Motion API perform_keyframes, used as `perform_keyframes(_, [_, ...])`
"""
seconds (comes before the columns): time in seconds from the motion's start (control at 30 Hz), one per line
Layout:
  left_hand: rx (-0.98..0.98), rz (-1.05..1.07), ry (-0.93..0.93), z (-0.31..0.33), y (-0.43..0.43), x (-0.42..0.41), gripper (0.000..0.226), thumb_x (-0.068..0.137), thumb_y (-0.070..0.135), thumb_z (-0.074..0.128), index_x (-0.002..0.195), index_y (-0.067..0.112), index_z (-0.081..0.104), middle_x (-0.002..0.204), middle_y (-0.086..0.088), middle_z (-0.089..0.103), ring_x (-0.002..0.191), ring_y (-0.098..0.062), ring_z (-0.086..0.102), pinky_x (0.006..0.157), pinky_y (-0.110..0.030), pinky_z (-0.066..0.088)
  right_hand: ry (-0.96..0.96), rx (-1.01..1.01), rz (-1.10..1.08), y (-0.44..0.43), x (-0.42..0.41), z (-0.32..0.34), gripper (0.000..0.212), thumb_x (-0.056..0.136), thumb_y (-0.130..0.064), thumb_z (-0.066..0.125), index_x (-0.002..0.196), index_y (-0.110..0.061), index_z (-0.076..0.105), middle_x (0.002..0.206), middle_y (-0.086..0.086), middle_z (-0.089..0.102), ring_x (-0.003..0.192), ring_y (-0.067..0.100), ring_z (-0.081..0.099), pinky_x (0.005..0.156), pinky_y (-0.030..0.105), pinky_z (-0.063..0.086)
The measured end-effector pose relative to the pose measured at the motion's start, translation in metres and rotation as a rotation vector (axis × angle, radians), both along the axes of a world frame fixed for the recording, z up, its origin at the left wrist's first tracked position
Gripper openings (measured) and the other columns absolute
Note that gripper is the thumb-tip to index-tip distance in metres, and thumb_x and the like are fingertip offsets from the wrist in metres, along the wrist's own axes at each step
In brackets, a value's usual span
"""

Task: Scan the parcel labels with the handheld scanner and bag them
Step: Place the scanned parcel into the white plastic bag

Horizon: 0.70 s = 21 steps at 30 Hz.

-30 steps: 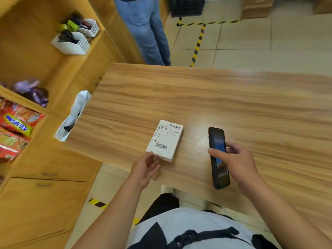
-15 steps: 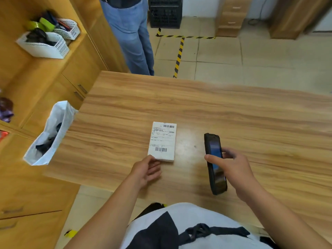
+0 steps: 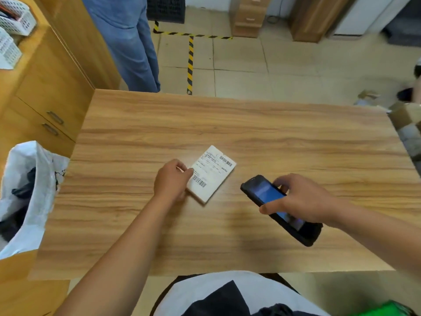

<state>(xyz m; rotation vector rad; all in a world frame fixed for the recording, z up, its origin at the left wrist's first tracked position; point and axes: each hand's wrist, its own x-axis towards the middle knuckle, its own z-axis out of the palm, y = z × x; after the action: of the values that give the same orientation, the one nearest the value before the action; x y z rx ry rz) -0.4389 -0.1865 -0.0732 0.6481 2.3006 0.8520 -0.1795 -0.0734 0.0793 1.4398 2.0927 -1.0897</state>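
Pinches the parcel (image 3: pixel 214 176) at its left edge with the left hand (image 3: pixel 173 179), flat at the middle of the table (image 3: pixel 250 124). Grips the black scanner (image 3: pixel 264 192) in the curled right hand (image 3: pixel 300 198), just right of the parcel. Off the table's left edge, an open white bag (image 3: pixel 34 190), dark things inside. Beyond the table's far edge, legs (image 3: pixel 127 42) in jeans. On the label (image 3: pixel 205 166), two barcodes; print too small to read.

**One wide view, from the camera on your head.**
It faces forward and steeply down over the table (image 3: pixel 250 133), close in. Your left hand (image 3: pixel 172 181) on the parcel (image 3: pixel 213 172) and your right hand (image 3: pixel 303 199) on the scanner (image 3: pixel 264 192) sit mid-frame. The floor (image 3: pixel 262 71) lies beyond and the cabinet (image 3: pixel 52 87) stands at your left.
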Motion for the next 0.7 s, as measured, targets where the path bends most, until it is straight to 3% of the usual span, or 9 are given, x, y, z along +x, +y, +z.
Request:
perform_keyframes(0.03, [0.022,-0.040,0.013,0.000,0.012,-0.006,0.017,0.079,0.031,0.075,0.091,0.027,0.063,0.090,0.002,0.062,0.083,-0.021,0.059,0.069,-0.031,0.044,-0.050,-0.006,0.025,0.000,-0.005,0.003,0.055,0.050,-0.058,0.085,0.090,-0.024,0.067,0.071,0.002,0.074,0.048,0.016,0.071,0.048,0.025,0.048])
perform_keyframes(0.13, [-0.061,-0.252,-0.058,-0.002,0.045,-0.024,0.062,0.078,0.021,0.077,0.134,0.031,0.051,0.123,-0.003,0.054,0.102,-0.020,0.057,0.077,-0.029,0.043,-0.156,-0.046,0.096,-0.004,-0.018,0.009,0.058,0.052,-0.059,0.085,0.087,-0.016,0.068,0.059,0.000,0.073,0.048,0.018,0.072,0.042,0.020,0.044])
perform_keyframes(0.23, [-0.209,-0.398,-0.177,-0.005,0.057,-0.031,0.083,0.079,0.011,0.076,0.148,0.033,0.036,0.145,0.003,0.048,0.113,-0.026,0.060,0.084,-0.033,0.051,-0.229,-0.081,0.148,-0.009,-0.028,0.010,0.062,0.050,-0.061,0.083,0.087,-0.013,0.069,0.054,-0.001,0.071,0.044,0.017,0.068,0.044,0.020,0.044])
perform_keyframes(0.3, [-0.208,-0.386,-0.323,-0.009,0.054,-0.026,0.088,0.081,0.005,0.073,0.149,0.039,0.030,0.142,0.001,0.050,0.095,-0.031,0.069,0.068,-0.042,0.061,-0.265,-0.097,0.147,-0.012,-0.031,0.009,0.065,0.046,-0.063,0.081,0.088,-0.015,0.069,0.054,-0.002,0.072,0.041,0.015,0.065,0.050,0.023,0.047])
perform_keyframes(0.4, [-0.137,-0.314,-0.482,-0.023,0.042,-0.008,0.087,0.084,-0.001,0.068,0.145,0.047,0.028,0.126,-0.007,0.062,0.079,-0.030,0.072,0.055,-0.049,0.061,-0.281,-0.078,0.134,-0.012,-0.028,0.004,0.067,0.041,-0.067,0.079,0.085,-0.018,0.069,0.053,-0.004,0.071,0.042,0.012,0.065,0.050,0.023,0.044])
perform_keyframes(0.7, [-0.038,-0.174,-0.624,-0.031,0.031,0.011,0.087,0.087,-0.008,0.061,0.134,0.060,0.031,0.120,-0.004,0.062,0.086,-0.034,0.072,0.052,-0.049,0.059,-0.340,-0.019,0.139,-0.004,-0.021,-0.002,0.060,0.045,-0.063,0.081,0.080,-0.016,0.067,0.049,-0.004,0.069,0.043,0.017,0.064,0.051,0.025,0.047])
